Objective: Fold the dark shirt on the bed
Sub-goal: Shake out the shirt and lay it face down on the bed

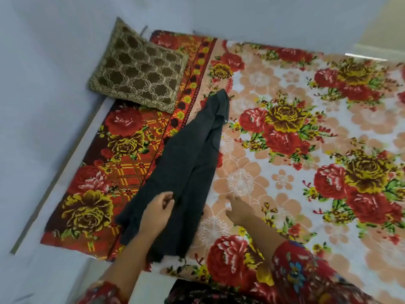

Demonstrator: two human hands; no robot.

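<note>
The dark shirt [192, 163] lies on the floral bedspread [306, 132] as a long narrow strip. It runs from the near edge of the bed up towards the cushion. My left hand [156, 212] rests over the shirt's lower part, fingers loosely curled and apart, with no fabric clearly pinched. My right hand [237, 210] lies on the bedspread just right of the shirt's edge, fingers stretched out and holding nothing. Both sleeves are red and floral.
A brown and gold patterned cushion [140, 71] sits at the bed's far left corner, just beyond the shirt's top end. The bed's left edge [65, 163] meets a pale floor. Bare bedspread stretches out to the right of the shirt.
</note>
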